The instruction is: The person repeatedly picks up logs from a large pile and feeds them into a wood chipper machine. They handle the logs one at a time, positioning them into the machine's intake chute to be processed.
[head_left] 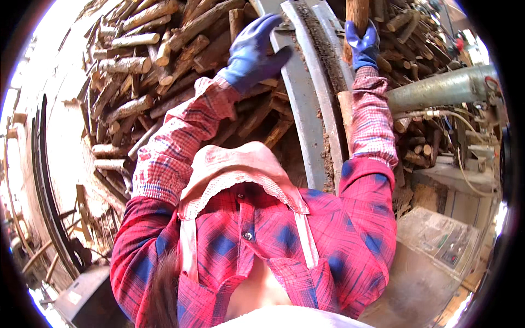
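Observation:
My right hand (363,46), in a blue work glove, is wrapped round the lower end of an upright log (357,14) at the top of the view. The log's upper part runs out of the picture. My left hand (250,53), gloved in the same blue, is raised beside a long grey metal trough (304,101) with its fingers and thumb spread and nothing in them. Dark bark crumbs (320,46) lie along the trough's channel. Another piece of wood (345,112) shows along the trough's right side, partly hidden by my right forearm.
Stacked logs (128,65) rise on the left, with more logs (404,24) at the upper right. A thick metal cylinder (437,90) with a pale hose (462,158) juts in from the right. A dusty box-like cover (437,240) stands lower right.

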`<state>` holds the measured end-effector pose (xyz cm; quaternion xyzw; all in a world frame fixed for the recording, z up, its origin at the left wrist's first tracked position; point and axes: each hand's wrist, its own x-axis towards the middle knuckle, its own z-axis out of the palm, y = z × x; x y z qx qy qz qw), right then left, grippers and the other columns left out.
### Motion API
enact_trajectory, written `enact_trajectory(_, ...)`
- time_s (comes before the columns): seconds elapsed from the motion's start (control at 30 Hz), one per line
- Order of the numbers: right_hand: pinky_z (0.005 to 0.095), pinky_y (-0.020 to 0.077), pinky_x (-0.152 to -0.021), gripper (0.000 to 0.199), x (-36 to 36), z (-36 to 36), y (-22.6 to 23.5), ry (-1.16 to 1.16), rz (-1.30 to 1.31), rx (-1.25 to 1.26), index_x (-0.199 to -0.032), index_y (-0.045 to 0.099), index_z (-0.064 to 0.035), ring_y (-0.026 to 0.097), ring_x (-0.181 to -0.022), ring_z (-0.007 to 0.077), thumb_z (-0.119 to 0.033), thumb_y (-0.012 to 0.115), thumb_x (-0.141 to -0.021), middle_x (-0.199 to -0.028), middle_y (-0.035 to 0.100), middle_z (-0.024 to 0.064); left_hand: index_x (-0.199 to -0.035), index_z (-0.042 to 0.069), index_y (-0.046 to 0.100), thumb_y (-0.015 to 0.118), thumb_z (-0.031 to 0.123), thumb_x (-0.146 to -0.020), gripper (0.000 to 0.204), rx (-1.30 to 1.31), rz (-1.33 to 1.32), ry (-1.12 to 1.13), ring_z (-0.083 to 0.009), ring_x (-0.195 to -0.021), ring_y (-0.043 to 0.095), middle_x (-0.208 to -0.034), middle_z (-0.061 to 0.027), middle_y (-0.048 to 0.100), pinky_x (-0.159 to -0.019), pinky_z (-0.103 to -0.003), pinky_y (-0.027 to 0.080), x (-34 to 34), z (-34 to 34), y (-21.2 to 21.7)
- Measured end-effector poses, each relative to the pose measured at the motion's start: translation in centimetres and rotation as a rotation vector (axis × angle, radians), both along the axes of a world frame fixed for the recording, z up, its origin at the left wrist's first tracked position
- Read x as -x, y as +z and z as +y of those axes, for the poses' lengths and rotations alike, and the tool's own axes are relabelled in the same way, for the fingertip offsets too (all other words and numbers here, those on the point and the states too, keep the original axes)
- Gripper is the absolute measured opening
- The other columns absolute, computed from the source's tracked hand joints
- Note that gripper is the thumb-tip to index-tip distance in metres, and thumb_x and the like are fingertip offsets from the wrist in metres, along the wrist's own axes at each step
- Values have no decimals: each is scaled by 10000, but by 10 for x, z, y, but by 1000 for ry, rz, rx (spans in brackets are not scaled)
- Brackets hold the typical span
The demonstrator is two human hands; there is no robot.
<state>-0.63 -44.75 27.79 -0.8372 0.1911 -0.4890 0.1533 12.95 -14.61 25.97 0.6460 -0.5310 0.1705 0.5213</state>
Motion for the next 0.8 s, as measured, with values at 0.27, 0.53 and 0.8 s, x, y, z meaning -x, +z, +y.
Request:
enact_trajectory(0.27, 481, 487, -873, 682, 65, 7, -139, -171, 660, -209, -1165, 576, -14, 599, -1041, 434, -530, 713, -740, -1106, 619, 282, -1071, -16, 669, 691, 415, -772, 525, -836, 981, 580, -247, -885, 662, -924, -140, 701, -781, -391, 495, -38, 277, -263)
enact_trajectory(0.53, 487, 472, -930, 646, 53, 56, -115, -294, 659, 222, -1187, 581, 9, 557, -1121, 458, -475, 701, -777, -1208, 572, 306, -1122, 150, 686, 594, 377, -908, 325, -1212, 840, 274, -296, -990, 664, -1069, -131, 689, -824, -401, 515, -18, 502, -461)
enact_trajectory(0.8, 483, 381, -1058, 597, -85, 126, -170, 78, 684, 354, -1316, 478, 48, 476, -1227, 427, -286, 654, -854, -1343, 489, 267, -1035, 51, 692, 644, 330, -861, 333, -800, 1543, 343, -253, -749, 654, -866, -97, 692, -708, -380, 516, -150, 296, -412)
